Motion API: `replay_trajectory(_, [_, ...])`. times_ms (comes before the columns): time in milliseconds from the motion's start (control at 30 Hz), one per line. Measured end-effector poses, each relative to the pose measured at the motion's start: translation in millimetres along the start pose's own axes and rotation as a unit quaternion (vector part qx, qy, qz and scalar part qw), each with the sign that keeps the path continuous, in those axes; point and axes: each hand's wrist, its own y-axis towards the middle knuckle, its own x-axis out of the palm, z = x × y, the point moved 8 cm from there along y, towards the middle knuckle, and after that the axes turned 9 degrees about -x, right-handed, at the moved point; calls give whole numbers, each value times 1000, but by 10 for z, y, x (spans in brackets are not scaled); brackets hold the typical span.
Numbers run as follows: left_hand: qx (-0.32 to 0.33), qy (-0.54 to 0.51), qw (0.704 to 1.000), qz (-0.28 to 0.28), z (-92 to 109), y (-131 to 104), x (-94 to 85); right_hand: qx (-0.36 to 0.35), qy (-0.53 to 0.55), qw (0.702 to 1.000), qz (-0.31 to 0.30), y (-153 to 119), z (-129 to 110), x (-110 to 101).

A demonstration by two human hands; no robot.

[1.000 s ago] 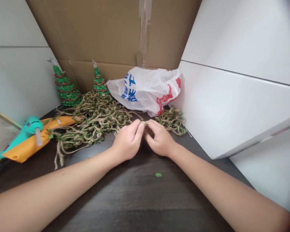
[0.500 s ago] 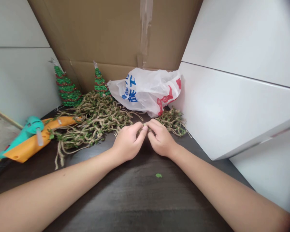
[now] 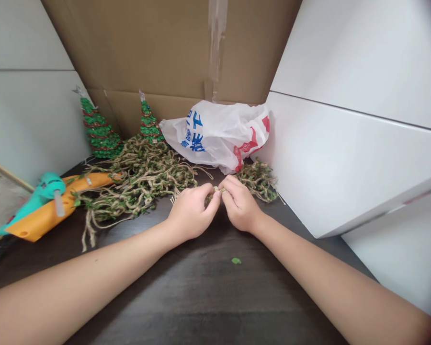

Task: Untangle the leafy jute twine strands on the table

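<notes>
My left hand [image 3: 194, 211] and my right hand [image 3: 240, 203] meet fingertip to fingertip over the dark table [image 3: 187, 292]. Pinched between them is a short bit of leafy twine [image 3: 216, 189], tan with some green, mostly covered by my fingers. Both hands are closed on it. Behind and left of my left hand lies a large tangled heap of leafy twine [image 3: 140, 179], its loose ends trailing towards me. Past my right hand sits a smaller bundle of the same twine [image 3: 258, 181]. A single green leaf [image 3: 236, 261] lies on the table in front of my hands.
A crumpled white plastic bag [image 3: 219, 132] lies against the cardboard [image 3: 158, 43] at the back. Two small green Christmas trees [image 3: 99, 127] stand back left. A teal glue gun [image 3: 45, 189] rests on an orange holder [image 3: 53, 215]. White panels [image 3: 359, 158] flank the right side.
My fingertips have shifted slightly, with the right fingers drawn a little apart from the left. More of the twine between them shows. All else stays put.
</notes>
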Motion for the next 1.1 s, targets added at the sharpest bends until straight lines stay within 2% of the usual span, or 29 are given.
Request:
replay_trajectory(700, [8,1,1000,1,-4,15,5,5,-21,1000,-9,-1,4,16])
replay_trajectory(1000, [19,26,999,10,8,11,2,-17,-40,998,47,5,-59,-77])
replay_trajectory(1100, [14,0,1000,13,-7,8,-8,-19,-38,998,52,6,-66,-91])
